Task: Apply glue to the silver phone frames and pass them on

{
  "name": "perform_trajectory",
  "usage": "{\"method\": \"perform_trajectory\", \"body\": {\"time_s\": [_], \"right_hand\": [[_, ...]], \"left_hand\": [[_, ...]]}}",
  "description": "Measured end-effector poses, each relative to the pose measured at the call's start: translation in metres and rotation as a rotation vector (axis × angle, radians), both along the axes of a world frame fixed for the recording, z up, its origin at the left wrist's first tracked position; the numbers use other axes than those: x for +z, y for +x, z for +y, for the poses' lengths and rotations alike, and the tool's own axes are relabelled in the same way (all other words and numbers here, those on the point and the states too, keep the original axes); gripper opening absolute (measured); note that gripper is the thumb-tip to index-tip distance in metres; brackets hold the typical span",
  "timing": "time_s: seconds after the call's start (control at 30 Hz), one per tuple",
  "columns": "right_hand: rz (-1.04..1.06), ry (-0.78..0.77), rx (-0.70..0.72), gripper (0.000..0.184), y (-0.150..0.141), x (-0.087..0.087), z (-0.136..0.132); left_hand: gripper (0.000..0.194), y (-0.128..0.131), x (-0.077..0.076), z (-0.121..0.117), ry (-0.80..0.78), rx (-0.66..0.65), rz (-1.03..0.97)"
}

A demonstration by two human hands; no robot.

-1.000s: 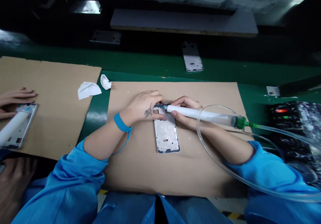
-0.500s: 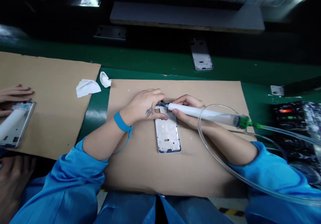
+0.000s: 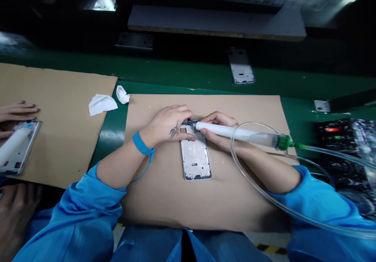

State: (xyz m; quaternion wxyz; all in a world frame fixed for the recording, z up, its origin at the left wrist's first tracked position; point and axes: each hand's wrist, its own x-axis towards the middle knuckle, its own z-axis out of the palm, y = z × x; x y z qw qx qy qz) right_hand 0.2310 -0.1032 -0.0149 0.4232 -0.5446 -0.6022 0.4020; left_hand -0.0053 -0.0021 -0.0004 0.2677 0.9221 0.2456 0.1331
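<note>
A phone frame (image 3: 196, 156), silvery with dark ends and small cut-outs, lies flat on a cardboard sheet (image 3: 164, 207). My left hand (image 3: 169, 127), with a blue band at the wrist, grips its upper left edge, thumb across the face and fingers behind the far end. In my right hand (image 3: 221, 129) is a white dispensing syringe (image 3: 235, 132), held like a pen. The blue needle tip points at the frame's top end, close to my left fingers; whether it touches is too small to tell. A clear tube (image 3: 258, 189) loops from the syringe's green cap over my right forearm.
Two more phone frames (image 3: 241, 67) lie on the green bench at the back. White paper scraps (image 3: 102, 104) sit at left. Further left, a co-worker's hand (image 3: 17, 113) steadies another frame under a syringe. A black box (image 3: 346, 148) with a red display stands at right.
The view has shifted slightly, and the frames at the back appear a little further right. My hands, the phone frame and the syringe keep nearly the same places relative to each other.
</note>
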Motion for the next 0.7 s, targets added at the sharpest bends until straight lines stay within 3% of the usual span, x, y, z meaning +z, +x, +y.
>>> {"method": "perform_trajectory", "body": {"time_s": [0.33,0.7], "right_hand": [[0.012,0.022,0.005,0.034,0.0011,-0.0013,0.0005],[0.036,-0.035,0.041,0.044,0.0025,-0.0025,0.0]], "left_hand": [[0.081,-0.0006,0.0001,0.0007,-0.001,-0.013,-0.002],[0.08,-0.0013,-0.0028,0.0015,0.018,-0.007,-0.015]]}}
